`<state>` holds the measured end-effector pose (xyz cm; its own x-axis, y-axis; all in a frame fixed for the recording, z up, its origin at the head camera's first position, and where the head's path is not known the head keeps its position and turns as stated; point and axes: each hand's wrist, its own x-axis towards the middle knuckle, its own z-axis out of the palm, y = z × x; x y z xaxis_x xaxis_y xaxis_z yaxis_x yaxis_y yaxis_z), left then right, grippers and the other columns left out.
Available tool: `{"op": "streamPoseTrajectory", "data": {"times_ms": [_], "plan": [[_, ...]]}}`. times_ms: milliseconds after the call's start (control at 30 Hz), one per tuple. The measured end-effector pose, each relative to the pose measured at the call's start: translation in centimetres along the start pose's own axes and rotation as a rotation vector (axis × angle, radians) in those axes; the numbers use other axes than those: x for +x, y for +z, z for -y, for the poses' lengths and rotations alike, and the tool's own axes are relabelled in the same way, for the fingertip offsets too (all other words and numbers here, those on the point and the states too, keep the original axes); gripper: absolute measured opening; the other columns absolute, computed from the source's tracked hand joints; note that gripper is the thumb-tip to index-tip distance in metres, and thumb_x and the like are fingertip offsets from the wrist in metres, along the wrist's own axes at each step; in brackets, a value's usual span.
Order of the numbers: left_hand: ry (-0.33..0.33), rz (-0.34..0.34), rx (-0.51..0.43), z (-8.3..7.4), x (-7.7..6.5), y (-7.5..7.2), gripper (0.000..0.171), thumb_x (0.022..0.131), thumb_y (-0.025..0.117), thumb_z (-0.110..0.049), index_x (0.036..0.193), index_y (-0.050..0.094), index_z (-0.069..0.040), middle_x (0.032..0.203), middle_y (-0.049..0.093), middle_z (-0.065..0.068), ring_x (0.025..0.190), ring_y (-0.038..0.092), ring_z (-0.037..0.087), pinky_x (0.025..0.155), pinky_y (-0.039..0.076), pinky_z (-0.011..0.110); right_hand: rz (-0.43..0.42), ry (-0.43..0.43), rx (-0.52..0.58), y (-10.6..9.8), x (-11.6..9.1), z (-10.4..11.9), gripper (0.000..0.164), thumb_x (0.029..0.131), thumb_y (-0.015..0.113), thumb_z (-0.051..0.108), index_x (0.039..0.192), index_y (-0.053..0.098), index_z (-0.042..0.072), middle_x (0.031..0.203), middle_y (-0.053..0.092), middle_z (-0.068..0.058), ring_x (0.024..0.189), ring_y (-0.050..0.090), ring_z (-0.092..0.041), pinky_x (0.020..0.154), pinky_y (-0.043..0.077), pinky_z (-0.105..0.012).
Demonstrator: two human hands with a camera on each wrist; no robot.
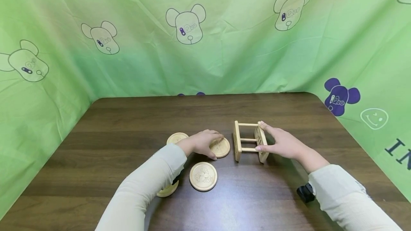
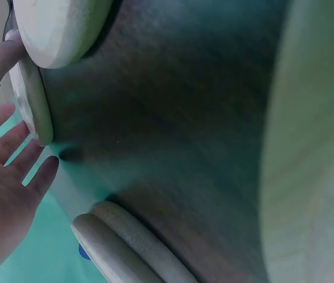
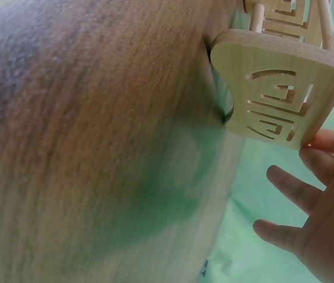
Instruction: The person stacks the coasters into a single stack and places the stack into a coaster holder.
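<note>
My left hand spans a round wooden coaster that lies on the table, thumb at its near edge and fingers toward its far edge. The left wrist view shows these fingers fairly straight beside the coaster's rim. My right hand holds the right side panel of a small wooden coaster rack, thumb on the near side and fingertips at the top. Cut-out patterns mark the rack's panel in the right wrist view. Thin rods join its two panels.
Another coaster with a carved flower lies in front of my left hand. More coasters lie behind the left forearm and partly under it. The brown wooden table ends at a green printed curtain.
</note>
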<state>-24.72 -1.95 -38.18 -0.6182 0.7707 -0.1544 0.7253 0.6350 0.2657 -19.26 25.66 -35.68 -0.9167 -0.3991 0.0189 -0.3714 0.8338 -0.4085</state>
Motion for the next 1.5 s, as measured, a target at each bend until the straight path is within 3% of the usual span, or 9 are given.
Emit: {"op": "streamPoseTrajectory", "data": {"times_ms": [467,833,1500], "plan": [[0.030,-0.022,0.002,0.0,0.2,0.0,0.074,0.064,0.074,-0.030,0.126,0.043,-0.005,0.123,0.044,0.006,0.112,0.038,0.020,0.093,0.028,0.024,0.005,0.004,-0.004,-0.3,0.0,0.0,0.089,0.073,0.056,0.055,0.135,0.022,0.001,0.134,0.028,-0.020,0.115,0.029,-0.045,0.088,0.025,-0.055],[0.047,-0.071,-0.031,0.1,-0.7,-1.3,0.074,0.065,0.074,-0.029,0.126,0.042,-0.003,0.123,0.043,0.009,0.114,0.037,0.021,0.094,0.027,0.026,0.003,0.004,-0.002,-0.2,0.0,-0.1,0.089,0.073,0.055,0.055,0.136,0.022,0.001,0.135,0.027,-0.019,0.115,0.029,-0.045,0.089,0.024,-0.056],[-0.011,-0.214,-0.116,2.8,-4.9,-3.5,0.074,0.063,0.074,-0.028,0.125,0.043,-0.002,0.122,0.043,0.012,0.113,0.038,0.024,0.093,0.029,0.033,0.008,0.009,0.000,-0.1,-0.1,0.1,0.090,0.072,0.055,0.056,0.136,0.022,0.002,0.135,0.028,-0.019,0.115,0.029,-0.043,0.089,0.026,-0.054]]}}
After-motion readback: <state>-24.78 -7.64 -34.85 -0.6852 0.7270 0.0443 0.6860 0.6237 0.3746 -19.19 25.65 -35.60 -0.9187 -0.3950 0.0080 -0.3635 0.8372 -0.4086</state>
